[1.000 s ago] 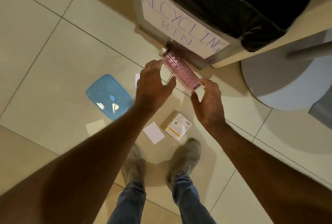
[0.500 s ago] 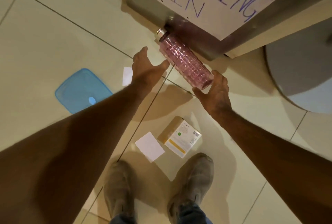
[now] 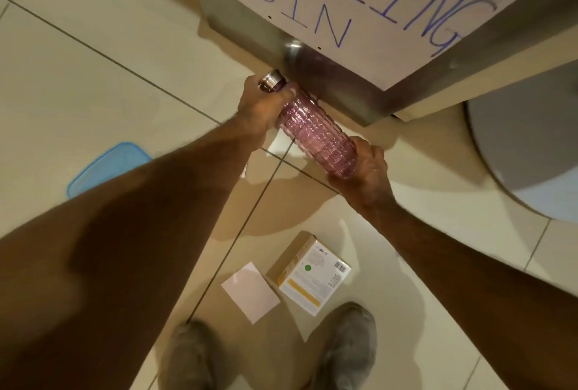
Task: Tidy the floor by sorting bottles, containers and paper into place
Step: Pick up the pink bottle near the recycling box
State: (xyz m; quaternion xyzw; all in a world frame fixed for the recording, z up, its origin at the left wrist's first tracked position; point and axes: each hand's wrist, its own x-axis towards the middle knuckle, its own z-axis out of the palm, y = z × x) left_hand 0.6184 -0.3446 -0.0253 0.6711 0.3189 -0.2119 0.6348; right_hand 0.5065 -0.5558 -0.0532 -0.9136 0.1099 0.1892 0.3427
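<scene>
A pink ribbed bottle (image 3: 316,131) with a silver cap lies on the tiled floor against the foot of the steel recycling bin (image 3: 341,76). My left hand (image 3: 262,108) is wrapped around its neck just below the cap. My right hand (image 3: 366,170) grips its base end. A small cardboard box (image 3: 309,274) and a white paper slip (image 3: 250,292) lie on the floor near my shoes. A blue container lid (image 3: 106,167) lies at the left, partly hidden behind my left arm.
The bin carries a white paper sign with blue handwritten letters (image 3: 359,4). A grey round base (image 3: 525,151) sits on the floor at the right. My two shoes (image 3: 344,349) stand at the bottom edge.
Both hands dropped onto the bottle and closed on it, the left at the neck, the right at the base. The camera moved lower and closer to the bin.
</scene>
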